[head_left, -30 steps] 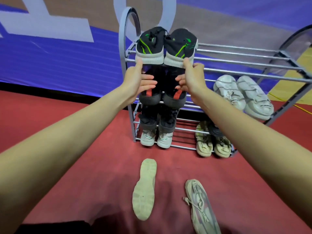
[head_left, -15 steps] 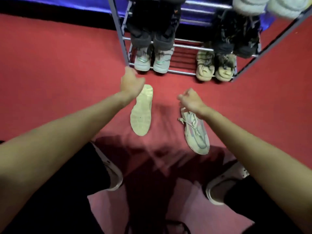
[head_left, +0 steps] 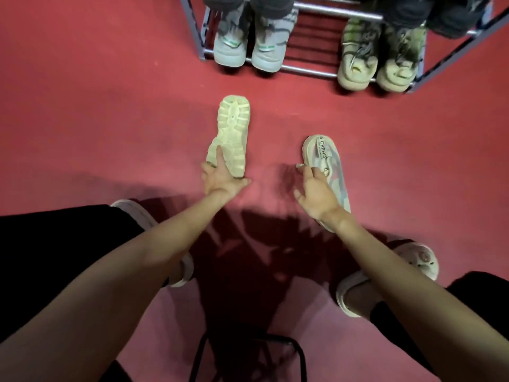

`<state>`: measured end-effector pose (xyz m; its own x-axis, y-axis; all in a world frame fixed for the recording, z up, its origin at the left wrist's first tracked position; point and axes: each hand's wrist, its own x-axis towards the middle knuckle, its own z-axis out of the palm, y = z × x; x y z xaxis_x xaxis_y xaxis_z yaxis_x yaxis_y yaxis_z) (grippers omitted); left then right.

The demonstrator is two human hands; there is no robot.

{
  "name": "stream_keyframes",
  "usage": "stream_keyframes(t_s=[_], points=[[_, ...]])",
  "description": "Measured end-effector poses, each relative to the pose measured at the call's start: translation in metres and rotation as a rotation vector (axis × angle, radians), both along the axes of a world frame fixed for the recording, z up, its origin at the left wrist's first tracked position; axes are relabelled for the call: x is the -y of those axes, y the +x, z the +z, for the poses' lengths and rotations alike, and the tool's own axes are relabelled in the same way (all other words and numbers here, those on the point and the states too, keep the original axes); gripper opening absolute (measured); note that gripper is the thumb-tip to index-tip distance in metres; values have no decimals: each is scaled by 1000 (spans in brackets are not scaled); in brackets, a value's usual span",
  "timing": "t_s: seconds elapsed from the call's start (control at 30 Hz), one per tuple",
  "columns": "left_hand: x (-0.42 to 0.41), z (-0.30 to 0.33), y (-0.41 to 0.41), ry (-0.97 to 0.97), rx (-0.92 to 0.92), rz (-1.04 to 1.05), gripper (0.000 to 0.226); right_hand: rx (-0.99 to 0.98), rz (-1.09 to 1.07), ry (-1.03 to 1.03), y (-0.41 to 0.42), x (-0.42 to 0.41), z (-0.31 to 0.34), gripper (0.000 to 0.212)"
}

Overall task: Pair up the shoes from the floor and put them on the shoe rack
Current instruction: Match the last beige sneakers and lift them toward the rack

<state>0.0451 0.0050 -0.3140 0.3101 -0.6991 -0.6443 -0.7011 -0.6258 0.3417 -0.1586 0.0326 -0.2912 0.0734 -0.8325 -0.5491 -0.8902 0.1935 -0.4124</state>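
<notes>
Both hands dropped onto the floor pair mid-frame: left hand (head_left: 220, 181) fingers spread on sole-up shoe (head_left: 230, 133), right hand (head_left: 316, 194) open over upright shoe (head_left: 326, 164); look light, stiff-soled, pinch heels

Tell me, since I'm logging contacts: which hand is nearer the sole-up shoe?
Left. The left hand touches the sole-up shoe at its near end; the right hand is on the other shoe, apart.
</notes>
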Motion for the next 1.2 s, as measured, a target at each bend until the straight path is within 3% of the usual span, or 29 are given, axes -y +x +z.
stream_keyframes(t_s=[0.13,0.3,0.47,0.53,0.7,0.77,0.83,0.93,1.0,1.07,1.13,1.2], points=[[8,-10,-1,-22,62,-21,105,-7,78,-45,10,7,-3,42],[19,-7,6,18,17,-35,103,12,186,-92,22,16,0,50],[45,45,13,-33,-387,81,60,91,198,-217,20,34,10,78],[56,73,16,40,-543,81,42,125,146,-270,14,41,18,92],[68,115,21,308,-739,-244,42,74,180,-367,-6,53,35,97],[72,122,18,360,-737,-275,45,149,215,-263,-14,52,36,79],[75,123,19,388,-720,-278,50,303,134,-143,-20,47,36,43],[76,113,28,405,-751,-154,73,475,-41,9,-26,38,37,22],[74,101,30,335,-845,61,85,551,-176,72,-30,32,32,24],[66,90,22,212,-889,237,79,623,-353,97,-28,27,26,40],[49,81,5,165,-785,181,63,740,-500,106,-27,24,19,52],[24,74,-13,219,-692,-48,59,889,-630,128,-21,25,18,49]])
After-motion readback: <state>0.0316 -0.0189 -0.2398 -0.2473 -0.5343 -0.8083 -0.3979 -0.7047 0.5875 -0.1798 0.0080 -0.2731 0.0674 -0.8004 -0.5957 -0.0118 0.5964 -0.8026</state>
